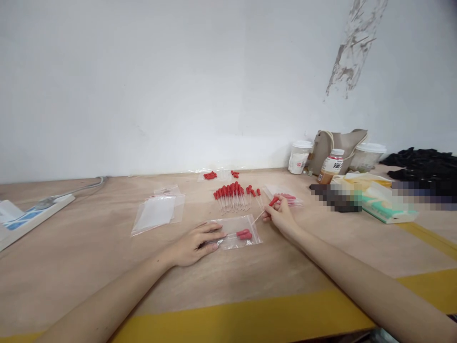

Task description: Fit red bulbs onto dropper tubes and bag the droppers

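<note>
My left hand [198,242] lies with fingers stretched out across the left end of a clear zip bag [228,244]. Inside that bag are red-bulbed droppers [244,233], their tips toward my left hand. My right hand [280,216] is closed around a dropper [273,201] with a red rubber bulb, and its thin clear tube slants down to the bag's right end. Beyond the bag stands out a row of several more red-bulbed droppers [230,191]. Right behind my right hand is a stack of filled bags [291,199] showing red bulbs.
Flat bags [157,212] lie to the left, and a power strip [43,214] is at the far left. Loose red bulbs [210,176] rest on plastic near the wall. Rightward are a bottle [330,166], cups [300,157], a grey bag [342,145] and a tissue pack [387,207].
</note>
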A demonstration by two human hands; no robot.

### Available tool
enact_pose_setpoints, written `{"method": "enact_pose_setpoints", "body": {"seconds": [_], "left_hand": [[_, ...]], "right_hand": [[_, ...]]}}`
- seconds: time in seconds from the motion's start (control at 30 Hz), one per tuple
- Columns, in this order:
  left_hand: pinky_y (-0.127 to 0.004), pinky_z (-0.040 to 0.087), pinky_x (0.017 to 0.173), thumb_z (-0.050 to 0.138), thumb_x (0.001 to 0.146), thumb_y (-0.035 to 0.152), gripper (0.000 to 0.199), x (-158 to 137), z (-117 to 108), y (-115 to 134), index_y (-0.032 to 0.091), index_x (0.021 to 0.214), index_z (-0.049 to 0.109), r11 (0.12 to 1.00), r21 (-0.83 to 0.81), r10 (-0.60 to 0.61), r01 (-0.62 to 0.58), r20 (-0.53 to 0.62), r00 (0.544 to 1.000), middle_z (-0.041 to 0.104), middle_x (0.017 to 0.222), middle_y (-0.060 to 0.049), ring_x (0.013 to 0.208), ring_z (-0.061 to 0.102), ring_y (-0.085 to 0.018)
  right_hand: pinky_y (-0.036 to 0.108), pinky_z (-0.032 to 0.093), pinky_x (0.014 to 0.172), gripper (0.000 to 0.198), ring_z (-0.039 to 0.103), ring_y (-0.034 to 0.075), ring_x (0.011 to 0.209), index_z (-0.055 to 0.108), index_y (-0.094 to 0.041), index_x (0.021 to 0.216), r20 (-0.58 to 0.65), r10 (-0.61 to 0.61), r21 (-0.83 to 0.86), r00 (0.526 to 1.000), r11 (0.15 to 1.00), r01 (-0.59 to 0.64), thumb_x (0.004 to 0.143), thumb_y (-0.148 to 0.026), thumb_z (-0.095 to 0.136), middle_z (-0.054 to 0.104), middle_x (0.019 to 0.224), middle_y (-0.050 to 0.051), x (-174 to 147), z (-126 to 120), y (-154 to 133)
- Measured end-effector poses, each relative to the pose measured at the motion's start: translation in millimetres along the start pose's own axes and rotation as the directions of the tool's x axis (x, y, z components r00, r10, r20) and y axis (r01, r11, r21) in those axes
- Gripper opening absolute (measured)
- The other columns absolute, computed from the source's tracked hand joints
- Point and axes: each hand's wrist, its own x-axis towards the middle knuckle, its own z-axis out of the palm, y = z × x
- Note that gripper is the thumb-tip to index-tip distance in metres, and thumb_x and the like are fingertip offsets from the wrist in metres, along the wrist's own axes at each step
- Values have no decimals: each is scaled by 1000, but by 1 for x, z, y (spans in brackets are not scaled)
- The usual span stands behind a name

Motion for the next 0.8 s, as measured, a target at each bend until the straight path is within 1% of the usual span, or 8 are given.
{"method": "enact_pose_setpoints", "body": {"seconds": [0.13, 0.27, 0.37, 0.5, 0.6, 0.67, 0.73, 0.8], "left_hand": [[-39, 25, 103, 35, 90, 38, 38, 0, 0, 0, 31, 127, 40, 1000, -4, -6, 6, 5, 1000, 36, 136, -1, 125, 29, -20], [-39, 23, 103, 36, 90, 38, 37, 0, 0, 0, 32, 126, 40, 1000, -10, -14, 14, 0, 1000, 35, 136, 0, 126, 28, -21], [-39, 24, 103, 35, 90, 39, 37, -1, 0, 0, 33, 126, 41, 1000, 0, -17, 17, 2, 1000, 34, 136, 0, 126, 28, -21], [-39, 24, 103, 34, 90, 38, 38, -1, 0, 2, 32, 127, 39, 1000, 24, -18, 18, 1, 1000, 35, 136, 0, 126, 28, -20], [-38, 25, 103, 34, 90, 39, 41, -1, -1, 4, 30, 130, 34, 999, 34, -19, 19, -11, 1000, 36, 135, -1, 125, 30, -20], [-38, 26, 102, 34, 90, 40, 44, -1, -2, 6, 29, 132, 31, 999, 35, -23, 24, -25, 999, 37, 135, -3, 124, 31, -20], [-38, 28, 101, 35, 89, 40, 46, -2, -2, 7, 28, 133, 29, 999, 39, -32, 34, -34, 999, 37, 134, -3, 123, 32, -20], [-38, 28, 101, 35, 89, 40, 46, -2, -2, 7, 28, 133, 28, 998, 42, -38, 40, -38, 999, 37, 134, -4, 123, 33, -21]], "right_hand": [[26, 53, 51, 40, 57, 12, 51, 24, -25, 100, 55, 32, 68, 998, 997, -36, 72, -23, 52, 47, 66, -7, -9, 6, -1], [25, 52, 50, 38, 58, 12, 51, 25, -25, 98, 112, 53, 66, 992, 996, -61, 73, -23, 52, 48, 64, -7, -20, 6, -3], [25, 52, 52, 38, 58, 11, 52, 25, -25, 98, 97, 61, 103, 993, 992, -71, 72, -21, 53, 49, 63, -7, -23, 3, -4], [28, 52, 61, 27, 60, 11, 56, 29, -24, 92, 86, 149, 199, 985, 966, -164, 75, -20, 50, 52, 63, -6, -20, 2, -6], [26, 50, 63, 20, 59, 10, 56, 39, -20, 84, 148, 203, 148, 968, 963, -225, 71, -19, 54, 53, 65, -4, -19, 0, -6], [23, 48, 58, 18, 56, 8, 55, 47, -17, 79, 227, 164, 10, 960, 985, -171, 66, -21, 60, 54, 65, -3, -19, -2, -6], [21, 44, 53, 18, 52, 8, 53, 55, -15, 76, 325, 72, -174, 943, 985, -15, 63, -24, 63, 56, 64, -2, -20, -5, -7], [21, 41, 52, 20, 49, 8, 53, 62, -14, 77, 426, -7, -324, 905, 932, 160, 62, -28, 64, 57, 62, -2, -20, -7, -8]]}}
